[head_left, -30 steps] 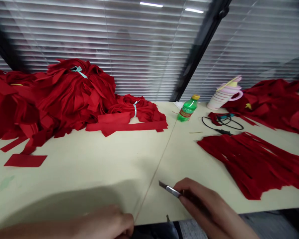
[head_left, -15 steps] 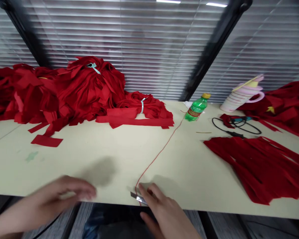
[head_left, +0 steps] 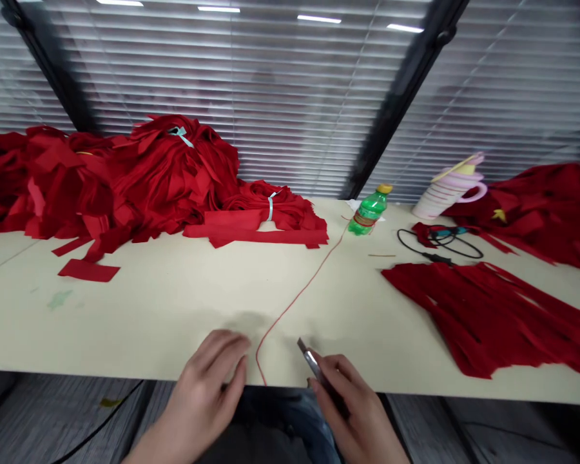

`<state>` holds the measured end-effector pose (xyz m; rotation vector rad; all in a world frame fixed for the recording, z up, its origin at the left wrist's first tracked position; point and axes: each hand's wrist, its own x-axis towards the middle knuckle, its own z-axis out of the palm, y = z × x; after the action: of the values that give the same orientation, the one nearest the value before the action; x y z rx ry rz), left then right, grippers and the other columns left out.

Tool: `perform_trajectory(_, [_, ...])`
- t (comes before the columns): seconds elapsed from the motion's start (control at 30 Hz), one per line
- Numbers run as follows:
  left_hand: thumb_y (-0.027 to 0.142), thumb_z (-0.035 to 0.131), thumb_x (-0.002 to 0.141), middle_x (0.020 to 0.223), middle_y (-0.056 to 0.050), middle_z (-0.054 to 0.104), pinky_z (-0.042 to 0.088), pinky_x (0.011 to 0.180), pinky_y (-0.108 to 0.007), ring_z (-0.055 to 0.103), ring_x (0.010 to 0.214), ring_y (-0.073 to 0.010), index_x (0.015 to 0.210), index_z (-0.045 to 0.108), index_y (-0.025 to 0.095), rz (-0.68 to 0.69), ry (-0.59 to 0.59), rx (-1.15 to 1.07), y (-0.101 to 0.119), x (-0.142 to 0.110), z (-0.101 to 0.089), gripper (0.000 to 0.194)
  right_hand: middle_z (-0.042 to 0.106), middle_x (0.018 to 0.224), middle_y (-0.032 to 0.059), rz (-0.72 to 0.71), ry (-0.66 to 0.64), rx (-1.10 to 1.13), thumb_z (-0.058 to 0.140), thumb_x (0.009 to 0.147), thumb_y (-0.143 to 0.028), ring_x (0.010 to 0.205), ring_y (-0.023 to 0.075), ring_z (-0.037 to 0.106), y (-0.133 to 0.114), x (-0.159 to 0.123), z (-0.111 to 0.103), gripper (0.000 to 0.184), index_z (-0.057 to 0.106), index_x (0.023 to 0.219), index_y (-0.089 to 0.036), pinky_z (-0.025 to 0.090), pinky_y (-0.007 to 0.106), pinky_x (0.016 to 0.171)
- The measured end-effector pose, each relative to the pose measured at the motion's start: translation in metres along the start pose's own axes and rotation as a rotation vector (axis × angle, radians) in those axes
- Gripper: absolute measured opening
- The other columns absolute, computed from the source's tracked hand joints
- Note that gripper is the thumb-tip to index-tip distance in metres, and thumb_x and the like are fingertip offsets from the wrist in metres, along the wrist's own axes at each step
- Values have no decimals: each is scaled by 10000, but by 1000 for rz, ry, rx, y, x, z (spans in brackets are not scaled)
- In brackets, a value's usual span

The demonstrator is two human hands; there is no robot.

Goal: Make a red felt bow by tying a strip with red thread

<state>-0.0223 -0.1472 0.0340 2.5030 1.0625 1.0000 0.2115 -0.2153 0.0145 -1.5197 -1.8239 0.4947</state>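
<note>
My right hand [head_left: 350, 403] is closed on a small metal utility knife [head_left: 309, 358], its blade pointing up and left over the near edge of the cream table [head_left: 174, 309]. A thin red thread [head_left: 297, 296] runs from that edge toward the green bottle [head_left: 367, 211]. My left hand [head_left: 212, 380] lies flat, fingers stretched out, on the table edge just left of the thread's near end. It holds nothing.
Heaps of red cloth strips [head_left: 140, 174], some tied with pale bands, fill the far left. More cut red cloth [head_left: 493, 316] lies at right. A black cable [head_left: 439, 245], a pink stacked cup [head_left: 447, 187] and a loose red piece [head_left: 87, 270] also sit on the table.
My left hand moved right, from off the table edge to beside the thread. The knife rose and tilted so its blade points up. The view shifted slightly.
</note>
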Motion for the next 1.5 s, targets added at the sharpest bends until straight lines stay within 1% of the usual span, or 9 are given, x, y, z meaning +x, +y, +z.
perform_trajectory(0.13, [363,544,888,1320,-161,476,478,910,-500,444,1200,-330,1261,503,162,-10,-181,146,0,14,25,426,532,938,53,-5,-26,51,396,947,-177,814,118,579,-2,-4,0,325,472,1262,-192,483,197,731])
perform_trajectory(0.33, [462,622,813,1489,-103,308,391,992,-571,340,1315,-367,1454,221,265,188,-374,307,-1,-16,15,782,531,917,45,23,3,142,411,949,-192,823,121,567,-11,-3,-2,261,520,1186,-199,476,201,738])
perform_trajectory(0.47, [242,607,817,1506,-101,266,395,991,-549,329,1331,-354,1463,182,273,317,-419,524,-7,-31,10,774,563,932,48,46,-13,179,407,954,-206,840,121,585,-15,1,-2,228,537,1142,-205,490,205,749])
perform_trajectory(0.6, [62,494,795,1515,-61,253,402,1004,-502,314,1348,-313,1462,173,300,340,-413,570,-9,-33,10,777,573,1194,108,17,-39,64,369,954,-210,1109,176,558,-17,13,0,312,505,1234,-180,477,285,931])
perform_trajectory(0.8, [81,518,803,1516,-73,239,416,979,-559,298,1355,-331,1461,159,309,289,-448,472,-10,-32,10,784,550,1293,136,34,-267,-150,266,942,-176,1150,229,566,-23,26,3,453,423,1361,-106,471,419,975])
perform_trajectory(1.03, [221,520,872,1508,-85,259,333,1080,-527,236,1389,-275,1476,83,178,167,-519,233,-2,-24,4,748,502,1338,143,16,-320,-114,253,933,-168,1176,228,546,-22,6,10,524,246,1454,-111,465,427,965])
perform_trajectory(1.13, [127,410,898,1506,-90,266,279,1113,-528,238,1391,-242,1478,45,186,158,-532,133,1,-13,3,689,477,1359,147,32,-328,-59,279,937,-178,1210,212,513,-14,0,12,538,203,1466,-112,434,403,998])
perform_trajectory(1.3, [26,370,782,1512,-70,260,225,1158,-449,235,1393,-174,1468,-68,172,192,-593,-51,0,15,-5,827,447,1394,103,11,-431,3,336,926,-151,1236,189,488,-6,0,-2,574,184,1477,-200,402,395,1034])
perform_trajectory(1.5, [155,457,807,1519,-75,245,205,1162,-411,215,1400,-175,1460,84,190,224,-644,-168,7,48,9,753,433,1409,48,-23,-487,102,378,884,-79,1242,155,481,-13,-2,-24,610,256,1455,-257,418,335,1030])
